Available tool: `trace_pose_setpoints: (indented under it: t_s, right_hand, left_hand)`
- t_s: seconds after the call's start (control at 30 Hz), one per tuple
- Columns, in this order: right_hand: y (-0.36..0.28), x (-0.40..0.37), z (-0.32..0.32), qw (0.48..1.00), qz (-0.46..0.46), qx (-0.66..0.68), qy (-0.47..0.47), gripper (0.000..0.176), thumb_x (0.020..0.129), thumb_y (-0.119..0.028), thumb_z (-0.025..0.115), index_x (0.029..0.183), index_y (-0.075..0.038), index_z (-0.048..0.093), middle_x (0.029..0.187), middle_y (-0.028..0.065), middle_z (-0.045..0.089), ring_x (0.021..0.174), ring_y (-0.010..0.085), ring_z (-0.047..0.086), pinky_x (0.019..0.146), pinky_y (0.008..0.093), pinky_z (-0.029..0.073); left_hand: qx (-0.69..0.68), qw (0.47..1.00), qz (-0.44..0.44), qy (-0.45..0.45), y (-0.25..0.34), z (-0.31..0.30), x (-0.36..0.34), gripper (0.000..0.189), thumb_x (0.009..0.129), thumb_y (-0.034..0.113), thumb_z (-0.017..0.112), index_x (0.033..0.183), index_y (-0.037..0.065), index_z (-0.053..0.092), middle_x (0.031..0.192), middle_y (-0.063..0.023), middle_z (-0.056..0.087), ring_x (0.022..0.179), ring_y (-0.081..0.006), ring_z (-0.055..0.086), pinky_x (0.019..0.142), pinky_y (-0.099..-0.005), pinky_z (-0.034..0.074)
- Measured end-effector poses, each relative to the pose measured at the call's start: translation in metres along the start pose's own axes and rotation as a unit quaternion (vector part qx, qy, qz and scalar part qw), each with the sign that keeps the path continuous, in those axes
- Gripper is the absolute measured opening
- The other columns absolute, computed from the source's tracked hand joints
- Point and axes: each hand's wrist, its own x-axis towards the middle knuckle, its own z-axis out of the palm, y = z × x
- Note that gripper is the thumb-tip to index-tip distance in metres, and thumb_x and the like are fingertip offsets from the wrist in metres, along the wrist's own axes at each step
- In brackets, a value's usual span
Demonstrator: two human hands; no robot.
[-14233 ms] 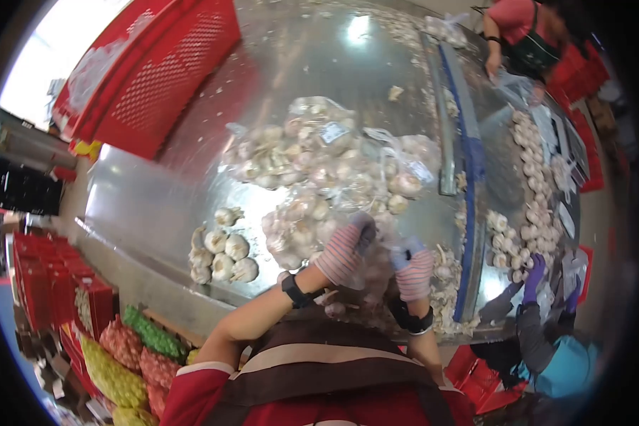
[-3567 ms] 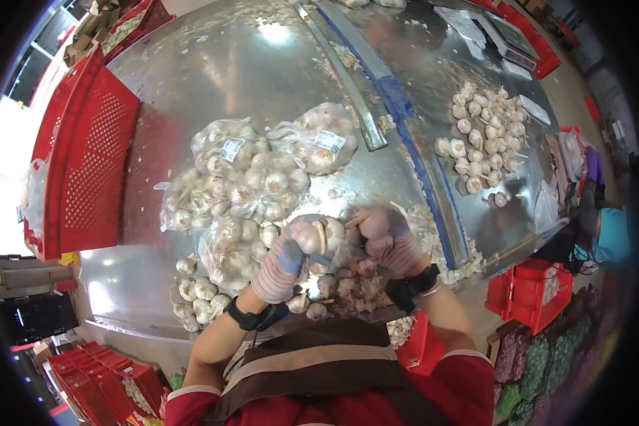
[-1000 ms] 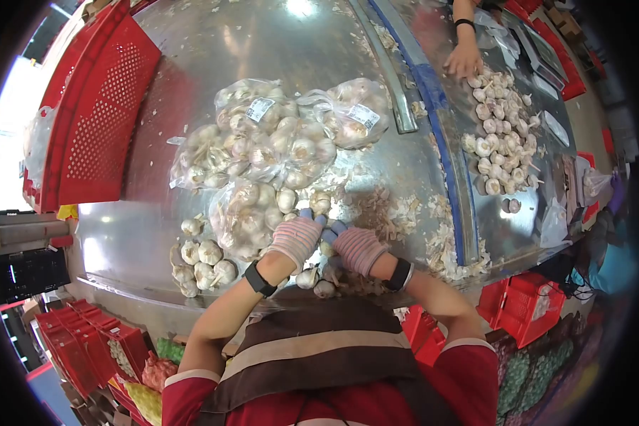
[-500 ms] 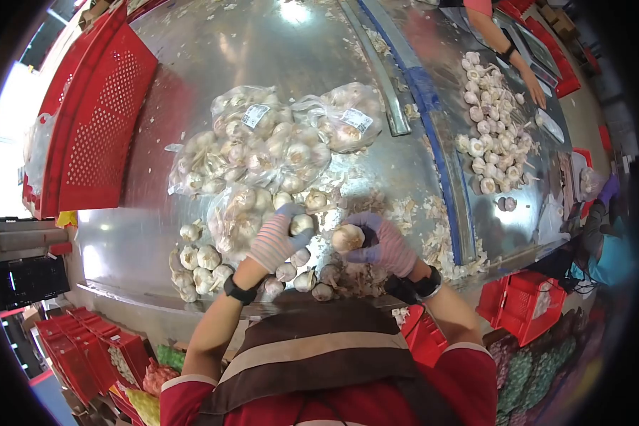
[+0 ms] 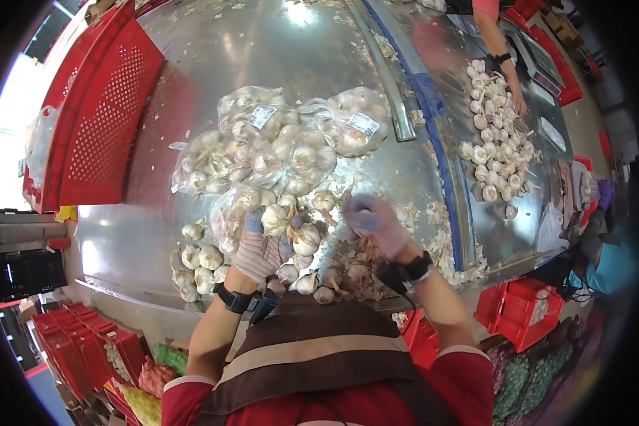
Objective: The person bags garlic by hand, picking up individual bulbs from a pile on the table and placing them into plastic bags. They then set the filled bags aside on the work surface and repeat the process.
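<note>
My left hand [image 5: 260, 250], in a striped glove, is closed around a garlic bulb [image 5: 304, 240], fingers curled at its side. Another garlic bulb [image 5: 275, 221] sits against the same fingers. To the right, my gloved right hand [image 5: 378, 226] is raised over scattered skins and smeared by motion; what its fingers hold is unclear. Loose bulbs [image 5: 307, 283] lie below and between the hands, along the near table edge. More loose garlic [image 5: 209, 257] is grouped left of my left hand. Just beyond are clear plastic bags of garlic [image 5: 302, 157], some with white labels.
A red perforated crate [image 5: 113, 121] stands at the left on the metal table [image 5: 213, 50]. A blue-edged divider [image 5: 433, 121] runs along the right. Beyond it, another person's hand [image 5: 516, 99] touches a garlic pile [image 5: 497, 142]. Red crates [image 5: 522, 312] stand below the table.
My right hand has risen slightly and moved right, and the bulb it held no longer shows there. My left hand has turned and shifted left and down. The other person's hand has moved onto the pile.
</note>
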Motion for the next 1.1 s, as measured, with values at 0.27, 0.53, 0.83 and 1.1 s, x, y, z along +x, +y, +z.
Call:
trace_pose_setpoints:
  t_s: [0.27,0.53,0.83,1.1]
  right_hand:
    - [0.008,0.07,0.032,0.697,-0.19,-0.677,0.135,0.044,0.073,-0.021,0.065,0.113,-0.008,0.054,0.117,0.0198,0.053,0.09,0.0338,0.058,0.078,0.0419,0.049]
    - [0.031,0.038,0.013,0.98,-0.197,0.006,0.006,0.035,0.085,-0.028,0.059,0.112,-0.005,0.059,0.103,0.012,0.062,0.086,0.0196,0.063,0.071,0.0363,0.053]
    - [0.045,0.029,0.05,0.86,-0.281,0.391,-0.169,0.048,0.085,-0.044,0.057,0.117,-0.008,0.055,0.114,0.0046,0.057,0.102,0.0203,0.055,0.089,0.0402,0.047]
    - [-0.024,-0.008,-0.069,0.68,-0.399,0.596,-0.156,0.054,0.08,-0.026,0.065,0.127,-0.006,0.044,0.118,0.0169,0.048,0.104,0.0261,0.052,0.095,0.0437,0.044]
  left_hand:
    - [-0.042,0.999,-0.005,0.008,-0.001,0.016,-0.011,0.05,0.092,0.047,0.042,0.115,0.004,0.053,0.1,-0.0111,0.06,0.09,-0.0259,0.06,0.084,-0.0439,0.051]
    - [-0.004,0.988,0.155,0.014,0.011,0.019,-0.015,0.047,0.09,0.043,0.046,0.11,0.001,0.054,0.102,-0.0127,0.061,0.09,-0.025,0.062,0.083,-0.0412,0.052]
    - [0.767,0.553,0.316,-0.075,-0.016,0.061,-0.005,0.043,0.087,0.033,0.06,0.12,0.007,0.053,0.105,-0.0156,0.057,0.095,-0.0207,0.056,0.077,-0.0324,0.049]
    - [0.882,0.469,0.041,0.013,0.019,0.027,-0.007,0.031,0.082,0.017,0.061,0.111,0.007,0.056,0.106,-0.0142,0.057,0.085,-0.0293,0.062,0.073,-0.0398,0.048]
